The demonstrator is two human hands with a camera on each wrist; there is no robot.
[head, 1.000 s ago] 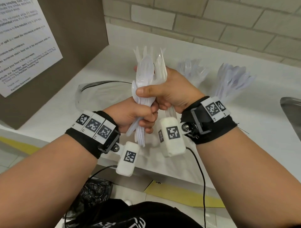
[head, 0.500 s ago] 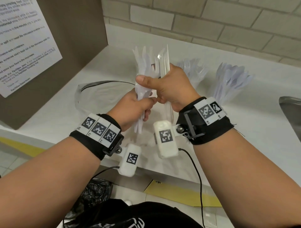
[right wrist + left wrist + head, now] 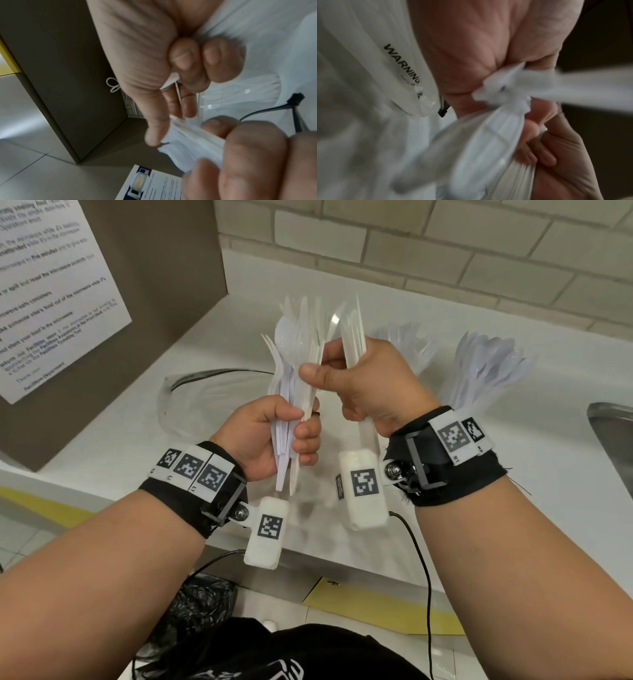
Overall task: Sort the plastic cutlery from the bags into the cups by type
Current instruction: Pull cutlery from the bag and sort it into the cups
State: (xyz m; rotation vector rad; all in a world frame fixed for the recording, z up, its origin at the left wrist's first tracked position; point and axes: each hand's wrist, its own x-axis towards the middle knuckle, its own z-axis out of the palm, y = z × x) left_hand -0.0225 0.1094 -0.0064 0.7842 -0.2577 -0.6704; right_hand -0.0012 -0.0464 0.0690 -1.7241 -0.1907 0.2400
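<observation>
Over the white counter [image 3: 513,474] my left hand [image 3: 274,436] grips a mixed bundle of white plastic cutlery [image 3: 294,364] by the handles; spoon bowls and fork tines stick up. My right hand [image 3: 363,385] holds a smaller sheaf of flat white knives [image 3: 354,337] in its fist, while its thumb and forefinger pinch a piece at the top of the left bundle. The handle ends [image 3: 501,86] show under my left palm, blurred. Two clear cups stand behind my right hand: one with forks [image 3: 407,344], one with spoons [image 3: 489,368]. The cups' bodies are mostly hidden.
An empty clear plastic bag [image 3: 212,392] lies on the counter to the left, printed WARNING [image 3: 402,63]. A brown panel with a white printed notice [image 3: 51,289] stands at the left. A steel sink rim [image 3: 613,433] is at the right edge. Tiled wall behind.
My hands have drawn apart: the right hand now holds its own sheaf of knives clear of the left bundle, and its thumb has moved onto a piece in that bundle.
</observation>
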